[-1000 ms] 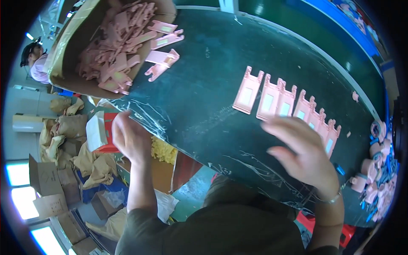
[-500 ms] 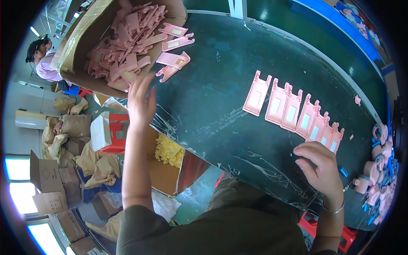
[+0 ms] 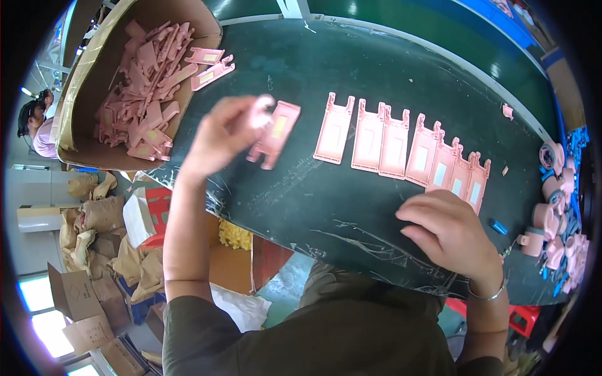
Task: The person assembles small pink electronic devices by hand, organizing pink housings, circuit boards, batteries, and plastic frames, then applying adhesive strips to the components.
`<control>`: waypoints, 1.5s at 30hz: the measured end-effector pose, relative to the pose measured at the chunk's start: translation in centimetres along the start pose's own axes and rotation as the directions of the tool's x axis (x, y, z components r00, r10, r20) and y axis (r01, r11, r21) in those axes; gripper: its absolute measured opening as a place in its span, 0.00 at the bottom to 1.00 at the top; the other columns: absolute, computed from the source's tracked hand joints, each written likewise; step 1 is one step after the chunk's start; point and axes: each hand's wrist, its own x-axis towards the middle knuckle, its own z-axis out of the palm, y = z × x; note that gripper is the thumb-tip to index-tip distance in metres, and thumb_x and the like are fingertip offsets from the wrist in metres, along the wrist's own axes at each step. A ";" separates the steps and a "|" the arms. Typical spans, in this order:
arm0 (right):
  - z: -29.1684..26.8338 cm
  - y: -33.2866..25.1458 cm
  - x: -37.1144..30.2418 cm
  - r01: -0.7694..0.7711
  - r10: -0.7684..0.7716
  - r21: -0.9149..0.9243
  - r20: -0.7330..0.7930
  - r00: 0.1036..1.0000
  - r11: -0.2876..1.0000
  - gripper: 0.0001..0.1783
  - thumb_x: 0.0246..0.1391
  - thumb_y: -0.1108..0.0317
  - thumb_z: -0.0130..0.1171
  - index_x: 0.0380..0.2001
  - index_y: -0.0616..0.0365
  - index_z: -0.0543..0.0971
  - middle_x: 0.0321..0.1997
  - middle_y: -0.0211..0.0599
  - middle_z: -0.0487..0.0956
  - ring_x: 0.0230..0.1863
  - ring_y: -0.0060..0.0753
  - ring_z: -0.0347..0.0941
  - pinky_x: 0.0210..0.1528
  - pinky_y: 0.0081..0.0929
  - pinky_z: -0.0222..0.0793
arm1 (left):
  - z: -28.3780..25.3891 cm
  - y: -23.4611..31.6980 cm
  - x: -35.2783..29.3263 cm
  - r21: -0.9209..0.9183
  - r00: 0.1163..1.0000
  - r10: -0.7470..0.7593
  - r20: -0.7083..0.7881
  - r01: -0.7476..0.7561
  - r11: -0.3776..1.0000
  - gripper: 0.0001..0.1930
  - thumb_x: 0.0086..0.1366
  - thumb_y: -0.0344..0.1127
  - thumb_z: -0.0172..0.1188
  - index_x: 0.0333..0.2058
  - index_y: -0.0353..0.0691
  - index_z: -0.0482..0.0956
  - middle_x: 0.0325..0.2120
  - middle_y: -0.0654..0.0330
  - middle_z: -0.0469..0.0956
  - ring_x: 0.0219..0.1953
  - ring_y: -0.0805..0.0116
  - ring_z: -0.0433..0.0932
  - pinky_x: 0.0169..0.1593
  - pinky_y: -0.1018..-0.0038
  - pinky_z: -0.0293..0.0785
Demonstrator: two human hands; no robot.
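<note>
My left hand [image 3: 229, 135] is raised over the table beside the box, its fingers closed on pink plastic parts. One of them, a flat pink panel [image 3: 282, 128] with a pale yellow rectangle, sticks out past the fingertips; a second part is smeared by motion. To the right, a slanting row of several pink panels [image 3: 394, 143], with pale rectangles and pronged upper ends, lies on the dark green table [image 3: 301, 207]. My right hand [image 3: 448, 232] hovers by the row's near end, thumb and fingers apart with nothing visible between them.
A cardboard box [image 3: 81, 119] heaped with pink panels [image 3: 147, 81] stands at the left. Two more panels [image 3: 212, 74] lie at its edge. Along the right side are pink round parts with blue pieces [image 3: 555, 219]; a small blue piece [image 3: 498, 227] lies near my right hand.
My left hand has moved right from the box edge, carrying pink panels that lay there. My right hand stays near the row. The whole view has shifted a little.
</note>
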 end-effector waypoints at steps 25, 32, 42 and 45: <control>12.4 -1.3 11.5 0.498 -0.527 -0.390 0.037 0.849 0.775 0.02 0.39 0.68 0.53 0.20 0.53 0.74 0.24 0.28 0.72 0.38 0.28 0.69 0.49 0.28 0.62 | -1.3 -3.4 1.5 -0.144 0.957 -0.238 -0.165 0.215 0.966 0.14 0.65 0.35 0.52 0.41 0.29 0.76 0.26 0.65 0.75 0.28 0.83 0.69 0.32 0.84 0.66; 10.5 2.1 15.8 0.411 -0.420 -0.488 0.098 0.902 0.769 0.05 0.39 0.71 0.54 0.17 0.53 0.78 0.23 0.28 0.74 0.35 0.28 0.72 0.44 0.26 0.64 | -0.6 -4.3 2.0 0.147 0.973 -0.137 -0.188 0.165 0.975 0.13 0.61 0.37 0.56 0.37 0.32 0.78 0.22 0.56 0.77 0.24 0.75 0.74 0.30 0.77 0.70; 4.6 6.0 15.2 0.282 -0.307 -0.303 -0.035 0.951 0.910 0.09 0.43 0.75 0.51 0.30 0.60 0.78 0.33 0.39 0.76 0.42 0.41 0.72 0.45 0.34 0.69 | 5.3 0.3 2.6 0.576 0.965 0.021 -0.261 0.138 0.806 0.11 0.59 0.37 0.53 0.26 0.35 0.78 0.23 0.48 0.77 0.27 0.49 0.77 0.33 0.61 0.74; 3.1 6.8 13.5 0.139 -0.167 -0.317 -0.064 0.984 0.938 0.15 0.43 0.80 0.48 0.36 0.62 0.77 0.38 0.41 0.76 0.44 0.42 0.72 0.46 0.36 0.69 | 5.7 0.5 3.2 0.573 0.971 0.103 -0.218 0.042 0.818 0.11 0.59 0.37 0.54 0.26 0.35 0.78 0.22 0.47 0.77 0.27 0.49 0.77 0.33 0.61 0.74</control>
